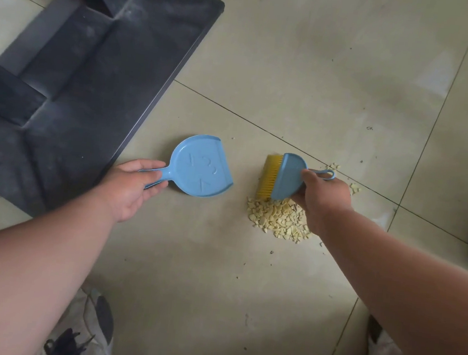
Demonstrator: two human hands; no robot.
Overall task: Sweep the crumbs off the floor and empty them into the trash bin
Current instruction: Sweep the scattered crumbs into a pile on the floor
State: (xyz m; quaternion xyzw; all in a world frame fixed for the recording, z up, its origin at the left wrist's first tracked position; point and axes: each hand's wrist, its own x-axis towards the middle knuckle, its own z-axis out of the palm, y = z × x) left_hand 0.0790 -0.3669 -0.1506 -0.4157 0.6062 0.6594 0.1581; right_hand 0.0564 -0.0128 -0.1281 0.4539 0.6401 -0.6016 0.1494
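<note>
A heap of pale yellow broken crumbs [279,218] lies on the beige tiled floor [310,69]. The right hand [323,194] grips a small blue plastic brush with yellow bristles [280,176] at the heap's far edge. The left hand [132,185], arm outstretched, clasps the handle of a blue plastic dustpan [199,165] lying flat just left.

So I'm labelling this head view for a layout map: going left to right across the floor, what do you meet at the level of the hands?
Dark table base → left hand → blue dustpan → yellow-bristled brush → right hand.
</note>
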